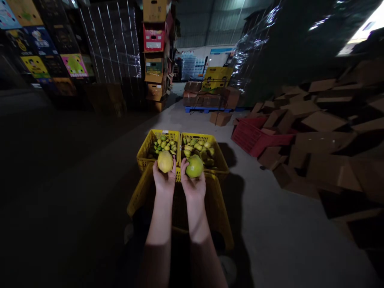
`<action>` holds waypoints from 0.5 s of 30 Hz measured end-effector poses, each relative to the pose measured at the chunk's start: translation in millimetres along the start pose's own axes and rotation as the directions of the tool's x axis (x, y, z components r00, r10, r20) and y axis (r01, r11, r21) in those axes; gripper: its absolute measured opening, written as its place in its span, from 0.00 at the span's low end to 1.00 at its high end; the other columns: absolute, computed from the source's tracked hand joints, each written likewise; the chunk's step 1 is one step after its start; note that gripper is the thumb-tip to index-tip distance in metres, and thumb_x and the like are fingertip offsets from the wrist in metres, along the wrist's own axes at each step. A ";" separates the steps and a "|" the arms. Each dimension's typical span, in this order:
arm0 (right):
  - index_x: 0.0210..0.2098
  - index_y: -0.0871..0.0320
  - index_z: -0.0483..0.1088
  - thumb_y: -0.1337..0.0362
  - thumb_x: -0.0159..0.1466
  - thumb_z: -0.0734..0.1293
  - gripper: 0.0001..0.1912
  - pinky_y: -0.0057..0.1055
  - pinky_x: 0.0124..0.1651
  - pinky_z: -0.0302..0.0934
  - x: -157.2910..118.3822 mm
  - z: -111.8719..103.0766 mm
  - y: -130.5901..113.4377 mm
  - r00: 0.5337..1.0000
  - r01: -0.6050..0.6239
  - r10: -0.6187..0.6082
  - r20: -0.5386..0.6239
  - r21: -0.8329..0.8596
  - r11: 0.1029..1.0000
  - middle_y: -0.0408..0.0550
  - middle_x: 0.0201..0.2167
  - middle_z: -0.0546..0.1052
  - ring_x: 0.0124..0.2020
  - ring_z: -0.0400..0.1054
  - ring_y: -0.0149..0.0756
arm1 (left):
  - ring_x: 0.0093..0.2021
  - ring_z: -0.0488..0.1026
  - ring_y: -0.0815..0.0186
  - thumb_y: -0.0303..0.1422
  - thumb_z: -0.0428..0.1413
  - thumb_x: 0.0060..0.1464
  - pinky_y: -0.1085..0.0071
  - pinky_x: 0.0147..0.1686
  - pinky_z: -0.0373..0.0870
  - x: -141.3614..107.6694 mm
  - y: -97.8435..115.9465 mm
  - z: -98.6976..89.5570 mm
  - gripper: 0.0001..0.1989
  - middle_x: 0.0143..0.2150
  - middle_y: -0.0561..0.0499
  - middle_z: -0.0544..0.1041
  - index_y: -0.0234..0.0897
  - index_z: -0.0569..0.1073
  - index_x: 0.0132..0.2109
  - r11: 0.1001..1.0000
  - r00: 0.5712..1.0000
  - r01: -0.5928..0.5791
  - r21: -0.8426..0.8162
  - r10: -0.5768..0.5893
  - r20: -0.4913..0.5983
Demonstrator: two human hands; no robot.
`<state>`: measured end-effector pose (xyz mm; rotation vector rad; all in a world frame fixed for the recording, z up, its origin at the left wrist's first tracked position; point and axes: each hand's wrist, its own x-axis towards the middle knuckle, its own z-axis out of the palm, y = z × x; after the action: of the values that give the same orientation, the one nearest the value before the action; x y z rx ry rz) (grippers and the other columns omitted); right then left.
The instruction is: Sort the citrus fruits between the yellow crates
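Observation:
A yellow fruit (165,161) rests in my left hand (164,180), whose fingers curl round it from below. My right hand (193,187) holds a green fruit (195,166) at the same height, a short way to the right. Both hands are raised over the near yellow crate (220,204), whose inside is dark. Just beyond them stand two more yellow crates side by side: the left crate (143,150) has small green and yellow fruits in it, and the right crate (220,154) has larger yellow-green ones.
A red crate (255,136) and a heap of cardboard (324,140) lie on the right. Farther back are a blue pallet (207,109) with boxes, a tall box stack (154,72) and wrapped goods (112,44). Printed boxes (39,38) are piled at the upper left.

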<state>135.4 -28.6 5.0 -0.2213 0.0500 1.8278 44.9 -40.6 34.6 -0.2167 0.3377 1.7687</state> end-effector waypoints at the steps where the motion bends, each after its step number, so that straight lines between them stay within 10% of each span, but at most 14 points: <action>1: 0.46 0.57 0.68 0.61 0.61 0.60 0.15 0.33 0.44 0.72 -0.8 0.7 -0.2 1.000 -0.002 0.002 0.004 -0.001 1.000 0.51 0.45 0.77 0.53 0.69 0.35 | 0.46 0.76 0.60 0.36 0.46 0.60 0.71 0.41 0.76 -0.3 -0.4 0.3 0.16 0.41 0.43 0.78 0.30 0.72 0.47 1.000 1.000 -0.005 0.007 0.005 -0.009; 8: 0.47 0.56 0.68 0.55 0.60 0.65 0.18 0.41 0.54 0.67 -3.0 5.6 2.2 0.995 0.095 -0.095 -0.008 -0.057 0.994 0.50 0.48 0.76 0.56 0.67 0.39 | 0.52 0.73 0.58 0.32 0.46 0.62 0.66 0.47 0.74 -3.9 -2.7 2.9 0.13 0.48 0.40 0.77 0.30 0.72 0.44 0.997 0.997 -0.062 0.037 0.060 0.054; 15: 0.44 0.56 0.70 0.60 0.59 0.67 0.14 0.37 0.42 0.74 -2.1 8.0 5.4 0.991 0.112 -0.113 -0.069 -0.009 0.994 0.45 0.39 0.79 0.47 0.73 0.36 | 0.48 0.75 0.63 0.31 0.48 0.62 0.69 0.49 0.73 -6.2 -2.1 3.0 0.11 0.43 0.42 0.78 0.30 0.73 0.41 0.996 0.980 -0.050 0.073 0.034 0.197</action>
<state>129.7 -30.9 12.8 -0.2858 0.0795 1.7080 48.5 -44.9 39.2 0.0211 0.2700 1.7979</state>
